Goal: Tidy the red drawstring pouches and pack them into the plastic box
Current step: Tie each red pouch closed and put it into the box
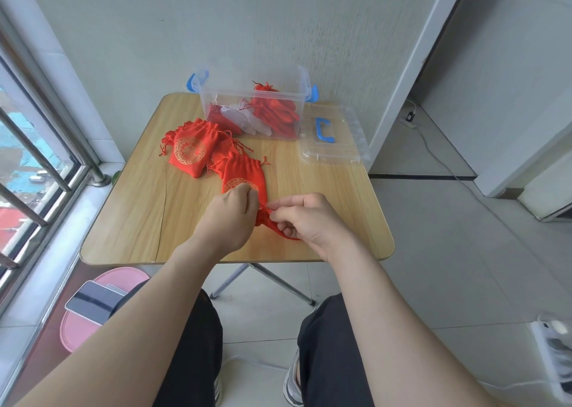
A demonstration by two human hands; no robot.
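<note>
Both hands work on one red drawstring pouch (268, 221) near the table's front middle. My left hand (230, 216) grips its bunched neck, and my right hand (306, 218) pinches its red string; most of that pouch is hidden under my fingers. Beyond them several loose red pouches with gold round patterns (188, 150) lie in a pile, one (244, 174) just past my left hand. The clear plastic box (297, 97) stands at the table's far edge, with several red pouches (275, 112) stacked inside at its right.
The box's clear lid with a blue handle (334, 134) lies flat to the box's right. The wooden folding table (139, 215) stands against a wall, a window with bars on the left. A pink stool holding a phone (91, 301) sits by my left knee.
</note>
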